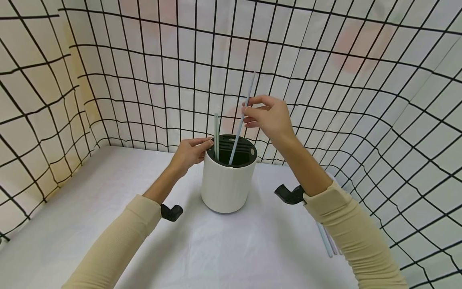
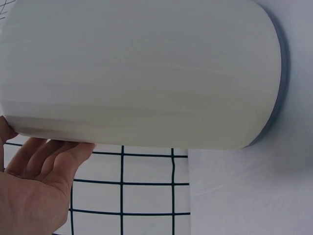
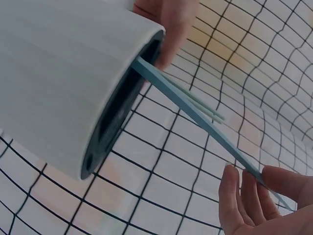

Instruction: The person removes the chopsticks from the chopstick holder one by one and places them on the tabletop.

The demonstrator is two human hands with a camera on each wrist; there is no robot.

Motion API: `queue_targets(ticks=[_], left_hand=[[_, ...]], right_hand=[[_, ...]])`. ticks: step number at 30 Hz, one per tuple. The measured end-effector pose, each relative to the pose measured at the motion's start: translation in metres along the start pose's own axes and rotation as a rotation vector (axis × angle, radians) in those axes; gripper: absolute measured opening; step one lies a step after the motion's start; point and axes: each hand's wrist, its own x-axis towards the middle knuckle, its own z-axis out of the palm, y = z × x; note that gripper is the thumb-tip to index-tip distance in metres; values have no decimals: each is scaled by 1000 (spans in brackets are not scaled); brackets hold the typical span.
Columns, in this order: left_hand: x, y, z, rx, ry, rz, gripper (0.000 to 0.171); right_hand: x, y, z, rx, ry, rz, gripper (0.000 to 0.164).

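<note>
A white cylindrical holder [image 1: 227, 188] with a black slotted top [image 1: 249, 154] stands upright on the table. At its upper left edge my left hand [image 1: 189, 154] holds the rim, thumb on top and fingers against the outer wall [image 2: 127, 78]. My right hand [image 1: 268, 114], raised above the holder's right side, pinches a long, thin pale blue stick [image 1: 239, 130] between thumb and fingertips. That stick leans to the right, its lower end inside the opening, as the right wrist view shows. Two pale green sticks [image 1: 216, 132] stand in the opening on the left.
Several pastel sticks [image 1: 326, 241] lie on the white table [image 1: 223, 249] by my right forearm, partly covered by the sleeve. Black wire grid panels [image 1: 173, 72] with white sheeting enclose the back and both sides. The back panel runs close behind the holder.
</note>
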Motion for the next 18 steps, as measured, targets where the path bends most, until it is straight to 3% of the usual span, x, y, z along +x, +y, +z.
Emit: queue_targets(ticks=[9,18], left_hand=[[0,0,1,14,-9,7,46],[0,0,0,20,-5,-2,47]], right_hand=[[-3,-20,-28,129,77,3,21],[-9,-12,-55,128,134,13,23]])
